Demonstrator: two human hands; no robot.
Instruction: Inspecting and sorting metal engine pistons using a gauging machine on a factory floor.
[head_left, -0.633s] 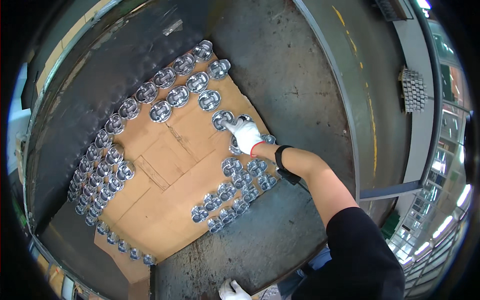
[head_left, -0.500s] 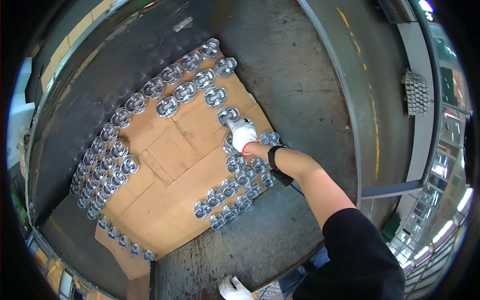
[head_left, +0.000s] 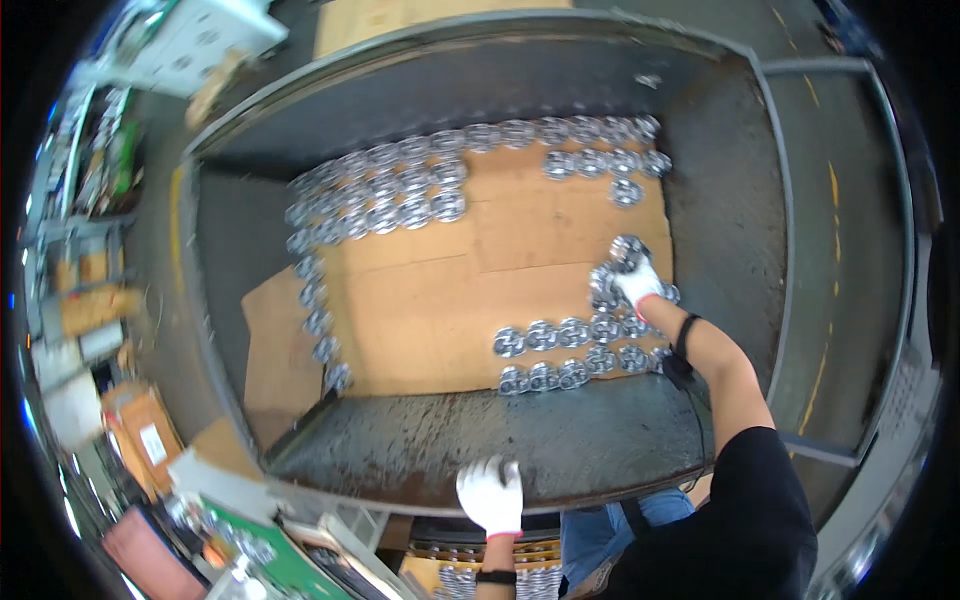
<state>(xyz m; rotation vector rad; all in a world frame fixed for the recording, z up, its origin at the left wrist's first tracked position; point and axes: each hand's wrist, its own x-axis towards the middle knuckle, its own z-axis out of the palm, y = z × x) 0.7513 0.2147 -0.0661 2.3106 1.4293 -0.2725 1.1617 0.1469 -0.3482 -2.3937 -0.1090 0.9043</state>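
My right hand (head_left: 637, 280), in a white glove, reaches into a large metal bin and grips a silver metal piston (head_left: 627, 250) with its fingertips. That piston overlaps the end of a group of pistons (head_left: 603, 290) below and beside my hand; whether it is lifted clear cannot be made out. Ahead of it, a single piston (head_left: 626, 192) sits apart, with a gap between them. My left hand (head_left: 490, 495), also gloved in white, rests on the bin's near edge, fingers extended and holding nothing. Brown cardboard (head_left: 480, 300) lies under the pistons.
Pistons line the far wall, thickest at the far left (head_left: 385, 185), and run down the left side. Two rows (head_left: 541, 335) stand at the near right. A loose cardboard flap (head_left: 275, 345) leans at the left. The bin's rim (head_left: 785, 250) surrounds everything; below it are more stacked metal parts (head_left: 490, 580).
My view has turned and widened. The piston at my right hand now stands farther from the one ahead of it. My left hand shows more fully at the near edge.
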